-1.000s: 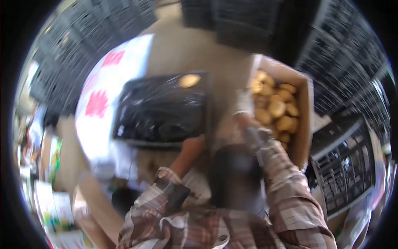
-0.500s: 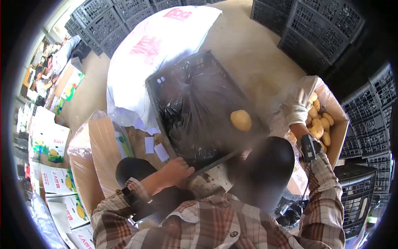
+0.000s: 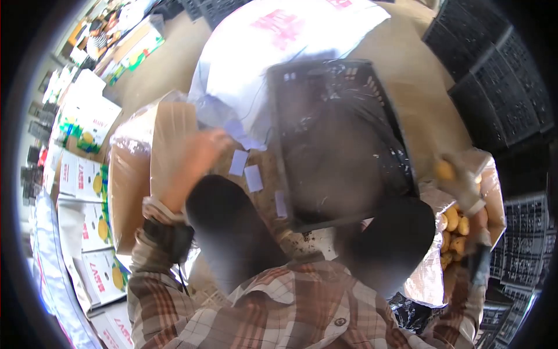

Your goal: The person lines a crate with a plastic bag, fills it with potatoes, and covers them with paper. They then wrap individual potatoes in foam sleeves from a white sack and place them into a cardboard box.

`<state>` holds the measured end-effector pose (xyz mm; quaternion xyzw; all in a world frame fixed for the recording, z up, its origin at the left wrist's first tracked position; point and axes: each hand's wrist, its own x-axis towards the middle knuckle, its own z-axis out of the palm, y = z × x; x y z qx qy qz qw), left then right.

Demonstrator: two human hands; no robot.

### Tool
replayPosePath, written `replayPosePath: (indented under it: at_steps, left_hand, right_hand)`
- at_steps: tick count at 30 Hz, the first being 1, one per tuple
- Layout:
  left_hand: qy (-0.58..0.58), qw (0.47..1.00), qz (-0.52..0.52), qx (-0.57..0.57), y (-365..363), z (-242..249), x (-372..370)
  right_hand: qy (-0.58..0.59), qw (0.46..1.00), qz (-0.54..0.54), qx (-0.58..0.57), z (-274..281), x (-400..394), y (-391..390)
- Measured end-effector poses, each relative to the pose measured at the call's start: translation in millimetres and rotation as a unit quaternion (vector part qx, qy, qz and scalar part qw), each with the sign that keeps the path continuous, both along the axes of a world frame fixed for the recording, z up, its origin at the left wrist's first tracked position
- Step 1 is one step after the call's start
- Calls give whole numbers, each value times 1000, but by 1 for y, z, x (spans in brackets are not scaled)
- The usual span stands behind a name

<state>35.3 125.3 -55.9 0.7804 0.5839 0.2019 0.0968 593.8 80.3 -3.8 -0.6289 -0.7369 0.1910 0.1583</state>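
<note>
My right hand (image 3: pixel 463 185), in a pale glove, is over the cardboard box at my right with a potato (image 3: pixel 444 170) at its fingers; motion blurs both. Several potatoes (image 3: pixel 454 230) lie below it in this plastic-lined box (image 3: pixel 495 195). My left hand (image 3: pixel 200 154), bare and smeared by motion, is raised beside the tall brown carton (image 3: pixel 174 131) at my left; its fingers cannot be made out. Between them, in front of my knees, lies a black crate (image 3: pixel 278 145) lined with black plastic film (image 3: pixel 334 157), its inside blurred.
A white sack (image 3: pixel 238 58) with red print lies beyond the crate. White paper slips (image 3: pixel 253 178) are on the floor left of the crate. Stacked black crates (image 3: pixel 500 87) stand at right, printed white cartons (image 3: pixel 87 232) at left. A person (image 3: pixel 99 41) is far back left.
My left hand has left the crate's near edge and swung up and left. A potato now shows in my right hand; the one on the black film is no longer visible there. The view has shifted.
</note>
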Motion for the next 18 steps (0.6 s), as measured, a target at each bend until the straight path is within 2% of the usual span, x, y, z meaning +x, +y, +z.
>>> replayPosePath:
  at_steps: [2,3,4,5,6,7,8,9,10,11,12,13,14,16,17,18]
  left_hand:
    - [82,990,80,-76,11,-7,-59]
    - [79,990,88,-79,14,-14,-64]
    - [-31,955,133,-262,16,-23,-66]
    - [-143,874,169,-432,18,-36,-68]
    - [-109,897,55,-426,24,-63,-70]
    - [-74,906,-59,-412,32,-99,-72]
    - [11,932,-40,-361,35,-134,-62]
    - [95,947,-21,-307,36,-160,-49]
    - [12,929,-61,-366,38,-170,-44]
    - [-2,932,-68,-356,44,-177,-38]
    - [-18,936,-79,-343,54,-176,-25]
    - [-88,943,31,-318,65,-173,-12]
    - [-94,944,21,-317,77,-149,3]
    - [-351,864,120,-342,92,-85,32]
    - [-351,864,114,-343,99,-62,46]
    - [-341,880,77,-321,104,-42,60]
  right_hand:
    - [116,989,-44,-83,18,52,-22]
    - [-88,978,-103,-156,20,85,-28]
    - [-288,919,-159,-218,25,104,-29]
    - [-382,878,-186,-219,33,87,-24]
    - [-472,828,-213,-215,38,68,-19]
    - [-386,903,-152,-114,33,64,-12]
    - [-251,963,-94,-6,13,68,0]
    - [-113,987,-100,-56,33,-6,16]
    - [-70,995,-50,-48,17,-18,33]
    - [91,989,-51,-107,-3,-34,50]
    - [28,989,-37,-142,7,-74,68]
    - [0,993,-3,-117,5,-104,86]
    - [-30,995,53,-75,-11,-115,111]
    - [12,997,7,-78,-19,-154,152]
    - [50,995,-17,-80,-20,-174,166]
    - [8,998,-4,-56,-25,-190,178]
